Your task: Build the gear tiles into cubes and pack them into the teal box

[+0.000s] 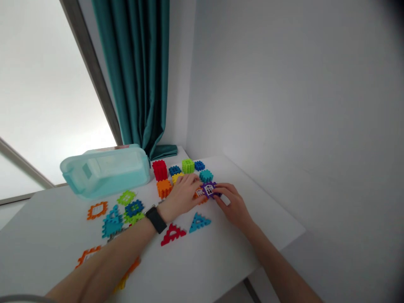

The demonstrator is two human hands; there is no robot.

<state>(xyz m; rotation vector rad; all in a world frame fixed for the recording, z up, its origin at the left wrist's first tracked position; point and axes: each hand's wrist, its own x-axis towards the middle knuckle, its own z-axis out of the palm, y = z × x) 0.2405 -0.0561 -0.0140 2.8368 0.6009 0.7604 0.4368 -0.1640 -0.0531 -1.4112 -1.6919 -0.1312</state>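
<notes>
A white tabletop stands beside a bare wall, and a pale teal tub sits at its far left, before a green curtain. Both hands are together over the right part of the tabletop. The left hand curls its fingers and thumb around an orange window piece; the right hand pinches the purple window piece right beside it. Just behind stand a red stack and a green stack of toothed pieces; nearer lie a red triangle and a blue triangle, flat and apart. The step in hand looks like handling the two window pieces edge to edge; whether their teeth mesh cannot be told. The next move seems to call for a steady left hand and small adjustments from the right.
</notes>
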